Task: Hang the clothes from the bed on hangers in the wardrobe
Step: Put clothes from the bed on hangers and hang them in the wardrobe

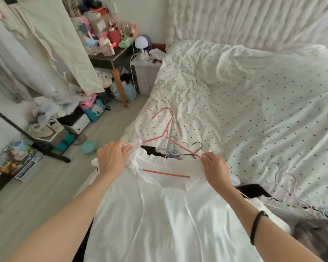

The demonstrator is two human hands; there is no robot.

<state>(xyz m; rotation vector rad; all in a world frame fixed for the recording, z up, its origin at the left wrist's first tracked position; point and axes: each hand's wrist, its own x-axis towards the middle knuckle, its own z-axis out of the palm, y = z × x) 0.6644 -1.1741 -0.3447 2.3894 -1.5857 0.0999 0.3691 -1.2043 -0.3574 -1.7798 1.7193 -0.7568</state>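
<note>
A white garment (169,214) with a ruffled neckline hangs in front of me over the bed's near edge. A pink wire hanger (167,133) sits inside its neck opening, hook pointing up and away, its lower bar showing through the opening. My left hand (112,157) grips the garment's left shoulder ruffle over the hanger's left end. My right hand (214,169) pinches the right shoulder fabric at the hanger's right end. More wire hangers (184,150) lie on the bed just beyond, with dark clothing under them.
The bed (254,101) carries a white dotted cover. Pale hangers (284,182) lie at my right with more clothes. Garments hang on a rack (36,44) at the left, above shoes and boxes. A cluttered dark table (110,59) stands at the back.
</note>
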